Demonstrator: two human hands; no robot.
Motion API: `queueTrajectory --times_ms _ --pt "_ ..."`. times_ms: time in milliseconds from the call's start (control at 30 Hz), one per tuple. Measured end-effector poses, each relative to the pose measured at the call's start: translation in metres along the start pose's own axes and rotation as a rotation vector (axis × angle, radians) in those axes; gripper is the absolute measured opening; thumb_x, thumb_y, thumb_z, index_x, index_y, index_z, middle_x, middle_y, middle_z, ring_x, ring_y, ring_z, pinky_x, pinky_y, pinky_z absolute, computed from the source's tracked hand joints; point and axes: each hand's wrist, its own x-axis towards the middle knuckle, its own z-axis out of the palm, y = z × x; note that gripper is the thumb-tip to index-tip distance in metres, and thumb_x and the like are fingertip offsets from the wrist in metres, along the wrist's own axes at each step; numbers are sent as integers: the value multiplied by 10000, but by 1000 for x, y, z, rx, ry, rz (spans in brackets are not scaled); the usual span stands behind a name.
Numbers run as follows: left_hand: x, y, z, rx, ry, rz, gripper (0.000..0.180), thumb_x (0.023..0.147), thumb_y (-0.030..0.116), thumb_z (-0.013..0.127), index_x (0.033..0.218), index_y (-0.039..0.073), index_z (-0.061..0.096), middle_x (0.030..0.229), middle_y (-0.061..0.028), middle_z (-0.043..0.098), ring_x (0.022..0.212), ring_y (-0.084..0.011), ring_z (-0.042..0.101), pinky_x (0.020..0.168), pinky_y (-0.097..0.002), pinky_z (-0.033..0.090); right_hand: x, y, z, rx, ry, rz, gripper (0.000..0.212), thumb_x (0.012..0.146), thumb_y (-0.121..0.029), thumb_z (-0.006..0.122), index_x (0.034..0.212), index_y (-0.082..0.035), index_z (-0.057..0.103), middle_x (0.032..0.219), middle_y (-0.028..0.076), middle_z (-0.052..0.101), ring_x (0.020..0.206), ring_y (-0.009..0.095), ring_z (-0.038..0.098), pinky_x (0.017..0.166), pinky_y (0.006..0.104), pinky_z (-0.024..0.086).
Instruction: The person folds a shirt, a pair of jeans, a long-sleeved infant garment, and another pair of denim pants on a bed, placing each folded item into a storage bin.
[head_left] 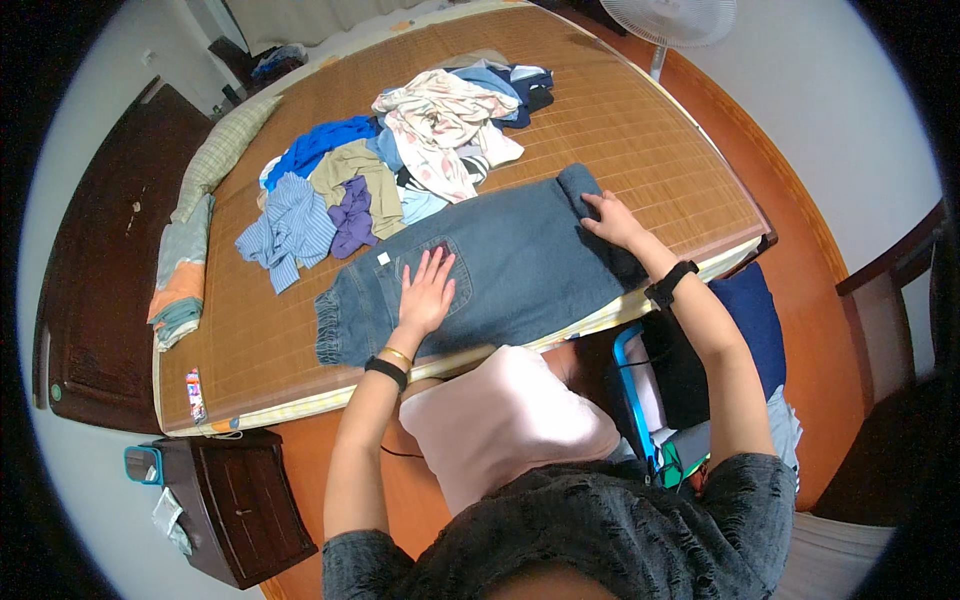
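A pair of blue denim jeans, folded lengthwise, lies along the near edge of the bed. Its elastic waistband points left, and a back pocket with a small white tag faces up. My left hand rests flat on the jeans by the pocket, fingers apart. At the leg end on the right, the denim is turned over into a thick fold, and my right hand grips it with bent fingers.
Beyond the jeans, a heap of loose clothes covers part of the woven bed mat. Folded fabric and a pillow line the left side. An open suitcase with clothes stands by my right leg; a dark nightstand is lower left.
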Motion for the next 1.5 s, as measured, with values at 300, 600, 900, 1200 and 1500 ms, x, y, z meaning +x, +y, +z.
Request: queueTrajectory --times_ms 300,600,900,1200,1500 --pt "-1 4 1 30 54 26 470 936 288 408 1392 184 358 1468 -64 307 1365 -246 266 1079 -529 215 -15 -16 26 -219 -96 138 766 853 -430 545 1459 -143 175 1539 86 73 1398 350 115 1071 602 180" --pt "-3 3 -1 30 103 43 471 922 275 425 1380 180 376 1455 -74 329 1354 -248 288 1061 -533 245 -12 -8 44 -183 16 151 556 929 -340 433 1433 -172 268 1520 121 146 1382 346 176 1053 553 265" --pt "-7 1 -2 -29 27 3 474 948 310 328 1408 200 330 1480 -66 283 1375 -249 241 1090 -520 181 12 -13 12 -127 -93 274 779 756 -228 685 1422 -152 287 1154 279 529 1027 393 566 901 429 463" --pt "-6 3 1 -31 67 16 473 941 309 348 1402 203 340 1474 -64 295 1371 -246 250 1086 -520 195 -5 -104 12 -70 -47 -131 652 787 -165 622 1375 -87 352 1142 219 479 1070 378 501 889 452 448" --pt "-4 -1 4 -42 98 31 476 925 297 386 1389 193 366 1464 -73 312 1363 -250 267 1083 -526 197 -22 -108 50 -132 -101 -104 782 841 -363 577 1433 -22 198 1504 207 133 1395 362 116 1069 592 178"
